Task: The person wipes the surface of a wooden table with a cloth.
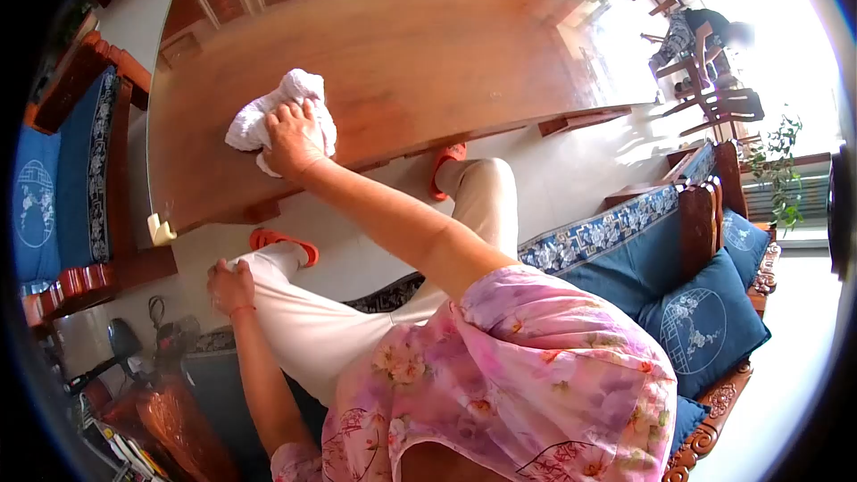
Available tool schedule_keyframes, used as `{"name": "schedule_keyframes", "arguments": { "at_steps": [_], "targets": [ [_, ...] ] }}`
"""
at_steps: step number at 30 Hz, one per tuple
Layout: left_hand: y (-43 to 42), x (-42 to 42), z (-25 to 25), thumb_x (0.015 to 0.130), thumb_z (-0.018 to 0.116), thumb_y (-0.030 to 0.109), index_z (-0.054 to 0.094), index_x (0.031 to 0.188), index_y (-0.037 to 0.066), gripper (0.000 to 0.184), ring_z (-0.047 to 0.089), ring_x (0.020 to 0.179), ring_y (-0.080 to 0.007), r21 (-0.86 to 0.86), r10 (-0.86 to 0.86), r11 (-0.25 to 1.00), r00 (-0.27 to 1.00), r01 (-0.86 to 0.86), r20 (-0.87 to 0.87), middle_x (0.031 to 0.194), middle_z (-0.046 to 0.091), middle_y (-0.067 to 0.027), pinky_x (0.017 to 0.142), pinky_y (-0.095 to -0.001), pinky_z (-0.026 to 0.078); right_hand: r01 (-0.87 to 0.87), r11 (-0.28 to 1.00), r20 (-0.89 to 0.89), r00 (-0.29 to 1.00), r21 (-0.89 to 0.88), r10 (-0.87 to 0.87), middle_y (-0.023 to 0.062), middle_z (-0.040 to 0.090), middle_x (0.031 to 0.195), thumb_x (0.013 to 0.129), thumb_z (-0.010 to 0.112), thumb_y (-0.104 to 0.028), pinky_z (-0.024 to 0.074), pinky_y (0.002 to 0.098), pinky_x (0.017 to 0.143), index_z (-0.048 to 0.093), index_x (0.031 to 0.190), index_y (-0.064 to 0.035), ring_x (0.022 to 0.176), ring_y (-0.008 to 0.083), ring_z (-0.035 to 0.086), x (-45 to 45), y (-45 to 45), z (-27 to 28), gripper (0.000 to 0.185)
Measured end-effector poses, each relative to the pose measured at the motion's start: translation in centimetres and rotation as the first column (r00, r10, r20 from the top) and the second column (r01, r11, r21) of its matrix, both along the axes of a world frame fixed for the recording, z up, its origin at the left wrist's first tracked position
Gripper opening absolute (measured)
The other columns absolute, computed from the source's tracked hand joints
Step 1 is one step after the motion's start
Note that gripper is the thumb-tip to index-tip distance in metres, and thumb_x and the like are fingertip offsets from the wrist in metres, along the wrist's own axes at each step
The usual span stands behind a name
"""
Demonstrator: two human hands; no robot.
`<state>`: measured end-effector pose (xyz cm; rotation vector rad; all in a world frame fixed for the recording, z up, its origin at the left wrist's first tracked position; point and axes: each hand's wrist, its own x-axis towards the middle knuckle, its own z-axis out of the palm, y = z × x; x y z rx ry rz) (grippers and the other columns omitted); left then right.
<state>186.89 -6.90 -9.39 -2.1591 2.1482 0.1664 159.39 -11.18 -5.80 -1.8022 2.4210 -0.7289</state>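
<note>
A crumpled white cloth (pixel 253 124) lies on the glossy brown table (pixel 428 62), near its left end and front edge. My right hand (pixel 296 138) presses on top of the cloth, its fingers bent into the folds. Part of the cloth is hidden under the palm. Down at the left, my left hand (pixel 232 287) rests on my knee in light trousers (pixel 312 330), with nothing visible in it.
Blue-cushioned wooden seats stand at the left (pixel 85 170) and right (pixel 616 277). Wooden chairs (pixel 696 89) and a bent-over person (pixel 683 36) are at the upper right. A pale corner guard (pixel 161 230) covers the table's near-left corner. Red slippers (pixel 299 245) are on my feet.
</note>
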Motion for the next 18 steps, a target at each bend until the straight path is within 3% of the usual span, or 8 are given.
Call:
{"name": "schedule_keyframes", "arguments": {
  "at_steps": [4,9,15,18],
  "targets": [
    [1.1,-1.1,0.7,0.078,0.052,0.038,0.060,0.114,0.011,0.045,0.053,0.109,-0.0326,-0.013,0.054,0.998,0.999,-0.054,0.001,0.123,0.053,-0.0103,0.090,-0.0452,0.046,0.015,1.000,0.070,0.997,0.016,-0.016,0.0118,0.052,0.117,0.071,0.067,-0.035,0.0188,0.0474,0.110,0.056,0.112,-0.0076,0.121,0.0278,0.041,0.8,1.4,0.5,0.050],
    [1.3,-1.1,0.9,0.079,0.052,0.038,0.058,0.117,0.015,0.045,0.051,0.113,-0.0323,0.012,0.096,0.995,0.994,-0.097,0.052,0.126,0.051,-0.0075,0.088,-0.0458,0.047,0.082,0.987,0.112,0.991,-0.138,-0.067,0.0097,0.053,0.116,0.069,0.067,-0.033,0.0205,0.0457,0.108,0.057,0.110,-0.0094,0.121,0.0261,0.042,-2.1,4.4,-0.4,0.049],
    [1.9,-0.4,0.2,0.079,0.051,0.037,0.055,0.120,0.015,0.047,0.049,0.114,-0.0326,-0.004,0.107,0.994,0.994,-0.107,0.030,0.127,0.050,-0.0076,0.087,-0.0466,0.047,0.214,0.970,0.067,0.976,-0.118,-0.208,0.0078,0.055,0.118,0.069,0.068,-0.034,0.0241,0.0443,0.106,0.059,0.111,-0.0104,0.119,0.0226,0.045,-11.4,10.0,-0.2,0.049],
    [2.0,-0.6,0.2,0.079,0.050,0.036,0.053,0.122,0.014,0.048,0.048,0.115,-0.0323,-0.016,0.118,0.993,0.993,-0.117,0.033,0.127,0.049,-0.0084,0.089,-0.0461,0.046,0.327,0.932,0.004,0.944,-0.157,-0.330,0.0089,0.057,0.117,0.068,0.068,-0.034,0.0311,0.0395,0.103,0.059,0.111,-0.0094,0.114,0.0249,0.049,-17.4,13.1,0.0,0.050]
  ]
}}
